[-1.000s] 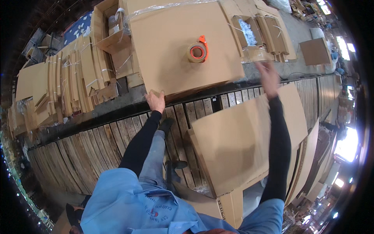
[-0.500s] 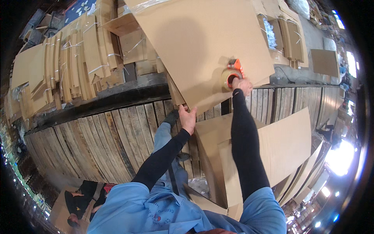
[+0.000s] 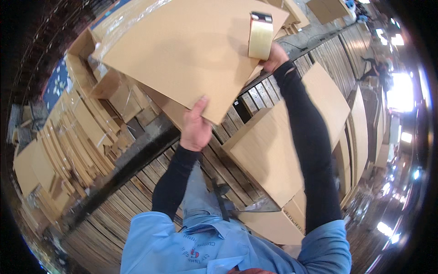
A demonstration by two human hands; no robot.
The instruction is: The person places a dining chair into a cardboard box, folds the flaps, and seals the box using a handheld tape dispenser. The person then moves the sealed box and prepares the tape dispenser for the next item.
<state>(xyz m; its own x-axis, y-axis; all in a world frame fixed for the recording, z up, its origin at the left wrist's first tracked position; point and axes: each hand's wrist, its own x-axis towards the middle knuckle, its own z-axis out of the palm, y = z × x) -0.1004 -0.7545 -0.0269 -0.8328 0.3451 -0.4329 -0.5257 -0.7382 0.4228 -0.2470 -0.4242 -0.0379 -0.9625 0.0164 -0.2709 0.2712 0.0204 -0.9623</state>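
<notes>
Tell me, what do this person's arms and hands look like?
Snug, plain black sleeves cover both forearms down to the wrists. Above them are the light-blue sleeves of a shirt. The left hand and right hand are bare, each an ordinary human hand without a glove. No cables show on either arm.
</notes>
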